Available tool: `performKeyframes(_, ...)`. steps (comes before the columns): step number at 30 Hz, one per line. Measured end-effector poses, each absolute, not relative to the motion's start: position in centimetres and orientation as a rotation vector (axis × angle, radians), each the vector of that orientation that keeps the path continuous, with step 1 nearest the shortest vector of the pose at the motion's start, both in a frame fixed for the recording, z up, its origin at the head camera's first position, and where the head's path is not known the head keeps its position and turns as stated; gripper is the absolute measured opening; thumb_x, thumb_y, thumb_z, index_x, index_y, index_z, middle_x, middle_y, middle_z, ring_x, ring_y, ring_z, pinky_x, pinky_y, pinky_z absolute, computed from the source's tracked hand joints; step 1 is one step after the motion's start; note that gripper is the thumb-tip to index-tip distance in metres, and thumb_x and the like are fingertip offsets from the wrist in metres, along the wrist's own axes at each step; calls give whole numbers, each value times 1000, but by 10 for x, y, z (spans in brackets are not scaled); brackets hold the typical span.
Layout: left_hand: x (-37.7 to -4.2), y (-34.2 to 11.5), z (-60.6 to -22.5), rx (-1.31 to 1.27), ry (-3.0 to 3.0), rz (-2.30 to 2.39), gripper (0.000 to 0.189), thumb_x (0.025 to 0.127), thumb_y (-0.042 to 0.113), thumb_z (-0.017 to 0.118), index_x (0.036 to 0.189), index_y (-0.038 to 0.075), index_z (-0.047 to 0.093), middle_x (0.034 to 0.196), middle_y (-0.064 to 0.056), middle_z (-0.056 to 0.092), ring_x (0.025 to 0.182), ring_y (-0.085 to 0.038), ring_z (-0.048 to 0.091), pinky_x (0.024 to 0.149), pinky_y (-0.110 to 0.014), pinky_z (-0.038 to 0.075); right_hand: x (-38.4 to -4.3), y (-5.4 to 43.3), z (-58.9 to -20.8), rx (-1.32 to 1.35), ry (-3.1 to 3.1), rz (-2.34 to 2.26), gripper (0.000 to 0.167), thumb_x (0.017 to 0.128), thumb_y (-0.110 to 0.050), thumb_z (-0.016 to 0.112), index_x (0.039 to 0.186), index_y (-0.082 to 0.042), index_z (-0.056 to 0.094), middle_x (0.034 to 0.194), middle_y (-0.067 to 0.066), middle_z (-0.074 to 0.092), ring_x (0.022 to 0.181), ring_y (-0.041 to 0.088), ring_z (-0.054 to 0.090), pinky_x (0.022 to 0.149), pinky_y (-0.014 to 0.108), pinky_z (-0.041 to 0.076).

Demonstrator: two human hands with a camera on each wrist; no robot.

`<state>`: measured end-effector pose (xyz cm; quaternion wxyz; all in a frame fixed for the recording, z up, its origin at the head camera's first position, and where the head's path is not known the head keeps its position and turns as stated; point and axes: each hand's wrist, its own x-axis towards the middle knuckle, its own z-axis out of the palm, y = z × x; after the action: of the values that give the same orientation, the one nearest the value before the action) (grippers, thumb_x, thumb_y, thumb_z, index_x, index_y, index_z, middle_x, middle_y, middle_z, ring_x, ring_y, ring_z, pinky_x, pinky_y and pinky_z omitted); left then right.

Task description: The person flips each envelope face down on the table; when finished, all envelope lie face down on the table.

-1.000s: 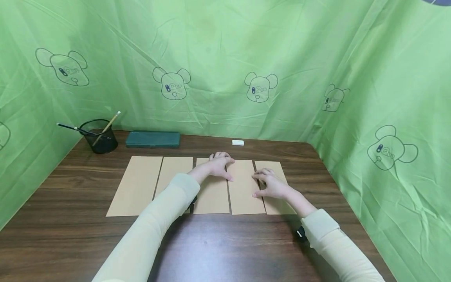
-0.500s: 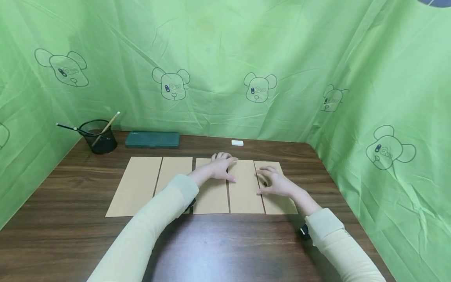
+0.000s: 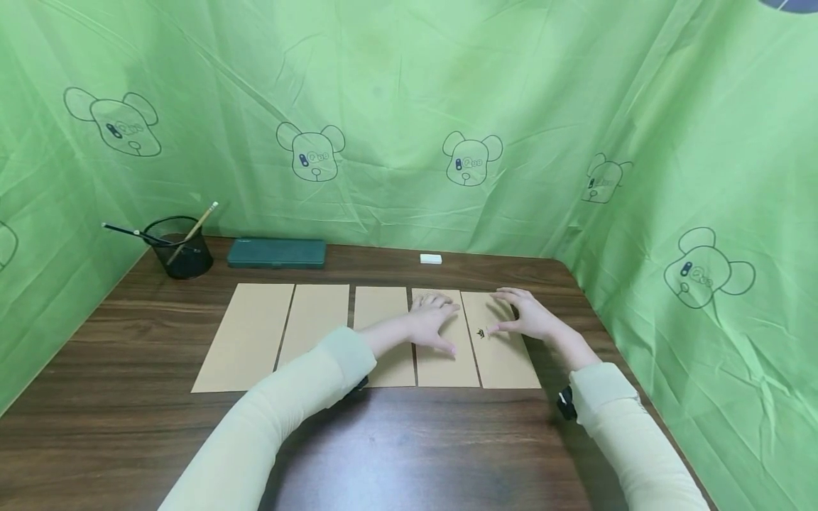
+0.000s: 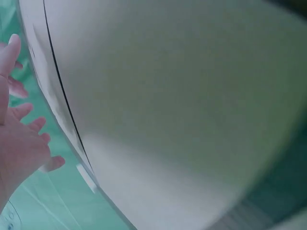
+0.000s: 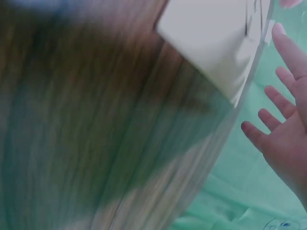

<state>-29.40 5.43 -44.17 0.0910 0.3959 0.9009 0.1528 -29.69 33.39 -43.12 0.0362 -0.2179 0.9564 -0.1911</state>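
Several tan, kraft-coloured rectangular sheets or thin booklets lie side by side in a row; I cannot tell which. My left hand (image 3: 429,325) has its fingers spread over the second piece from the right (image 3: 447,376). Over the upper right part of the rightmost piece (image 3: 508,369) is my right hand (image 3: 527,312), thumb and fingers apart. A small dark crown mark (image 3: 481,333) shows on that rightmost piece, near the right thumb. In the wrist views, the left hand (image 4: 21,148) and right hand (image 5: 288,139) hold nothing. Whether fingertips touch the pieces is unclear.
Along the back of the dark wooden table (image 3: 409,447) stand a black mesh pen cup (image 3: 188,259) with pencils, a dark green case (image 3: 277,253) and a white eraser (image 3: 431,259). Green printed cloth (image 3: 383,85) hangs behind and at both sides.
My left hand has moved right, from the middle piece to the second from the right. My right hand has shifted right and farther back, uncovering the crown mark.
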Motion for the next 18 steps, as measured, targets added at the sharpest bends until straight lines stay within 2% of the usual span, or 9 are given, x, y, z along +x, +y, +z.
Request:
performKeyframes(5,-288,67,-443,1242,2658,352,97,74,63,67,149,15,27,156,-7,22,142,-30,19,111,-57,17,-307,344,-435,-651,2930,-583,77,76,-33,78,139,-5,44,144,23,37,133,45,26,105,62,24)
performKeyframes(18,-279,77,-443,1190,2616,256,90,77,64,63,149,22,30,155,-5,23,141,-27,20,111,-49,22,-322,358,-443,-591,2845,-543,77,80,-34,75,141,-3,41,146,26,33,134,49,23,104,65,23)
